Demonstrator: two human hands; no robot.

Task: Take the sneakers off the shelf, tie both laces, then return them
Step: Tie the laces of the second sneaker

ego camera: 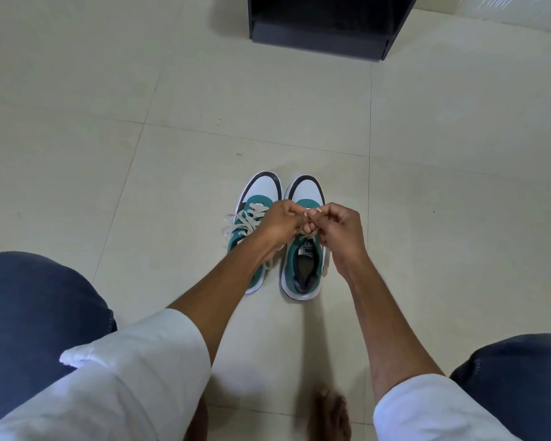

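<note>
Two teal, white and black sneakers stand side by side on the tiled floor, toes pointing away from me. The left sneaker (257, 198) has its cream laces in a loose bow spilling to the left. Over the right sneaker (303, 268), my left hand (282, 222) and my right hand (337, 229) meet with fingers pinched on its cream lace (309, 233). The hands hide most of that lace and the tongue's upper part. The black shelf (318, 36) stands on the floor at the top of the view.
My knees in dark jeans frame the bottom left (29, 313) and bottom right (522, 377). A bare foot (330, 415) rests on the floor near the bottom edge. Pale floor tiles (109, 122) spread around the shoes.
</note>
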